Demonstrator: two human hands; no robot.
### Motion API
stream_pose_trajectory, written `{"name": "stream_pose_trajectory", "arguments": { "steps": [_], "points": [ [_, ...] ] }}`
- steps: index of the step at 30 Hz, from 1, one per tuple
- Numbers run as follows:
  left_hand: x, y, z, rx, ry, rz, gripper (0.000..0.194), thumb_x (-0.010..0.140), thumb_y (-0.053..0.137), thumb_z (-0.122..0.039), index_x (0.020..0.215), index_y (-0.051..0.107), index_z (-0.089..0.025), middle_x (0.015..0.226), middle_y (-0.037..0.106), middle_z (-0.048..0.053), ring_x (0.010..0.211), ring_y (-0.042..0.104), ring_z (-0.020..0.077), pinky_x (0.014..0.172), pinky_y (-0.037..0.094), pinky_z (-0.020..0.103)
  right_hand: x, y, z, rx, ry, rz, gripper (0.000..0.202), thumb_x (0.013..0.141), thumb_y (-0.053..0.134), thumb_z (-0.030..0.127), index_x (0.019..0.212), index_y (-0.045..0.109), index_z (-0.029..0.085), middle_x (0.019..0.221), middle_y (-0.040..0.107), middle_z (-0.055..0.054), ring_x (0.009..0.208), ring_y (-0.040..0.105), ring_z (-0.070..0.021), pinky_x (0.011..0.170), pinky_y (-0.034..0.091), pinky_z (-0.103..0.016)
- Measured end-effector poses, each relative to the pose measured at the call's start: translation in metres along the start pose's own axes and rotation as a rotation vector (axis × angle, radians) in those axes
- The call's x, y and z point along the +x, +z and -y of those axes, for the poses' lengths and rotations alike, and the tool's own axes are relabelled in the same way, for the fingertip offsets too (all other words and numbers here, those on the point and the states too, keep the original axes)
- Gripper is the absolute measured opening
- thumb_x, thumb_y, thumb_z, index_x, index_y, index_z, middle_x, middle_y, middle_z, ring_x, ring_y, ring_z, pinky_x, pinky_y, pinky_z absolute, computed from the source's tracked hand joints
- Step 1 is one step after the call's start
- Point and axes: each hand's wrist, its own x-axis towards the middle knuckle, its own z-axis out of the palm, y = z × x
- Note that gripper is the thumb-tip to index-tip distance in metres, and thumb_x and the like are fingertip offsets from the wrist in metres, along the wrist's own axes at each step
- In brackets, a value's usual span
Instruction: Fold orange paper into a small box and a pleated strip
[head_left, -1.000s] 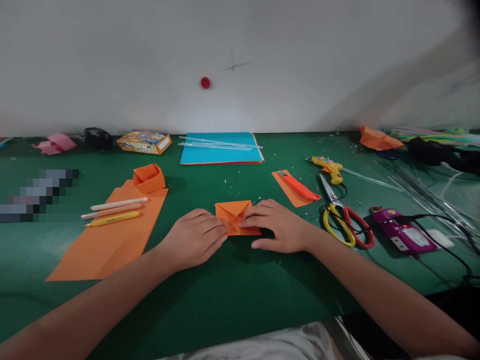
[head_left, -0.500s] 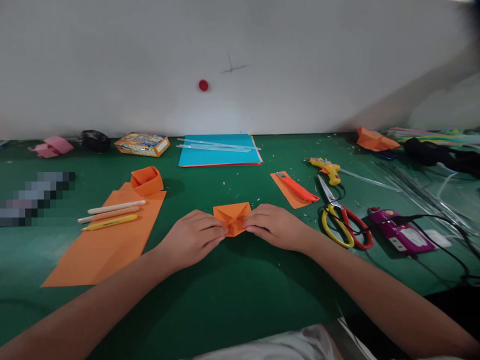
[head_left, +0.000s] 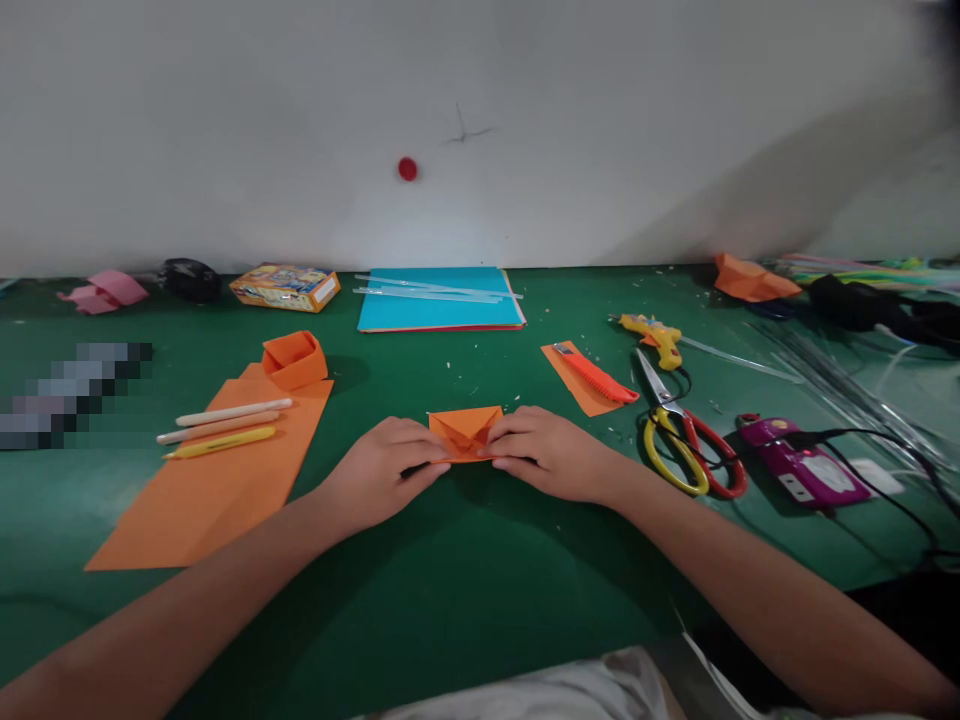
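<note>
A small folded piece of orange paper (head_left: 466, 425) lies in front of me on the green table, creased in triangles that meet near its middle. My left hand (head_left: 390, 470) pinches its left side and near corner between thumb and fingers. On the opposite side my right hand (head_left: 551, 455) grips the near right corner the same way. The paper's near edge is lifted a little off the table, with a shadow beneath it. Fingers cover both side edges of the paper.
Left of me, pens (head_left: 225, 413) lie on orange sheets (head_left: 202, 510) beside a folded orange paper box (head_left: 294, 360). To the right are a box cutter (head_left: 596, 373), scissors (head_left: 679, 430), a yellow glue gun (head_left: 652, 335) and a purple power adapter (head_left: 806, 465) with cables. Blue paper (head_left: 435, 312) lies behind.
The near edge of the orange paper has come up and inward, so it looks shorter from front to back. Both hands keep their grip, fingers slightly shifted.
</note>
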Motion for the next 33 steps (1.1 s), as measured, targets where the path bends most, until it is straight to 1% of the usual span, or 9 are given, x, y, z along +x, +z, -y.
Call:
{"name": "stream_pose_trajectory", "arguments": {
  "steps": [5,9,12,17,21,24,28,30,33],
  "points": [
    [0.002,-0.001,0.001,-0.073,-0.024,0.08,0.019,0.1,0.054,-0.032,0.096,0.071,-0.024,0.104,0.074,0.002,0.096,0.067,0.0169,0.089,0.046,0.033,0.0,-0.004,0.004,0.02,0.021,0.017,0.021,0.103,0.053,0.026,0.106,0.073,0.021,0.116,0.071,-0.008,0.104,0.064,-0.021,0.097,0.049,-0.039],
    [0.005,-0.003,-0.001,-0.109,-0.068,0.09,0.02,0.1,0.053,-0.031,0.094,0.07,-0.023,0.099,0.073,0.002,0.091,0.065,0.0163,0.087,0.046,0.032,0.0,-0.006,0.005,0.013,0.08,0.013,0.022,0.103,0.052,0.027,0.105,0.073,0.02,0.115,0.073,-0.008,0.105,0.066,-0.0215,0.096,0.051,-0.038],
    [0.009,-0.005,-0.004,-0.123,-0.128,0.097,0.021,0.1,0.051,-0.031,0.09,0.068,-0.022,0.091,0.073,0.001,0.085,0.064,0.0164,0.083,0.048,0.031,0.0,-0.006,0.004,0.028,0.116,-0.017,0.022,0.103,0.051,0.027,0.104,0.073,0.02,0.109,0.074,-0.007,0.104,0.067,-0.0219,0.094,0.053,-0.037],
    [0.011,-0.005,-0.007,-0.15,-0.194,0.113,0.023,0.1,0.048,-0.031,0.09,0.067,-0.022,0.09,0.073,0.002,0.087,0.064,0.018,0.083,0.05,0.034,-0.002,-0.005,0.001,0.144,0.154,-0.094,0.017,0.099,0.057,0.026,0.098,0.073,0.021,0.103,0.072,-0.007,0.092,0.068,-0.018,0.085,0.054,-0.031],
    [0.01,-0.004,-0.007,-0.138,-0.243,0.087,0.022,0.098,0.05,-0.032,0.087,0.066,-0.022,0.088,0.071,0.003,0.088,0.063,0.0191,0.078,0.052,0.034,-0.003,-0.004,-0.001,0.218,0.166,-0.016,0.023,0.099,0.059,0.026,0.118,0.072,0.029,0.113,0.074,-0.004,0.103,0.069,-0.0188,0.091,0.054,-0.031],
    [0.011,-0.003,-0.009,-0.107,-0.304,0.087,0.025,0.098,0.049,-0.032,0.081,0.063,-0.021,0.083,0.069,0.003,0.084,0.063,0.0197,0.073,0.051,0.033,-0.002,-0.002,-0.002,0.188,0.193,-0.047,0.031,0.1,0.054,0.024,0.126,0.069,0.031,0.12,0.074,-0.004,0.11,0.069,-0.0198,0.097,0.052,-0.034],
    [0.013,0.001,-0.013,-0.077,-0.463,0.06,0.017,0.095,0.053,-0.034,0.101,0.064,-0.023,0.089,0.07,0.003,0.081,0.065,0.0201,0.068,0.051,0.032,0.001,0.001,-0.001,0.14,0.243,-0.081,0.032,0.101,0.051,0.022,0.125,0.071,0.029,0.117,0.075,-0.004,0.106,0.07,-0.0207,0.094,0.053,-0.036],
    [0.014,0.003,-0.014,-0.062,-0.504,0.048,0.022,0.094,0.054,-0.034,0.112,0.062,-0.024,0.092,0.072,0.003,0.081,0.067,0.0201,0.068,0.052,0.031,0.002,0.003,-0.001,0.12,0.262,-0.104,0.032,0.101,0.05,0.022,0.124,0.071,0.028,0.115,0.075,-0.005,0.106,0.069,-0.0216,0.093,0.053,-0.037],
    [0.015,0.005,-0.012,-0.044,-0.509,0.039,0.021,0.094,0.052,-0.033,0.11,0.063,-0.024,0.093,0.073,0.003,0.081,0.07,0.0202,0.068,0.053,0.031,0.002,0.004,-0.001,0.122,0.299,-0.127,0.031,0.099,0.053,0.022,0.124,0.071,0.027,0.112,0.075,-0.006,0.103,0.068,-0.0221,0.091,0.053,-0.038]
  ]
}}
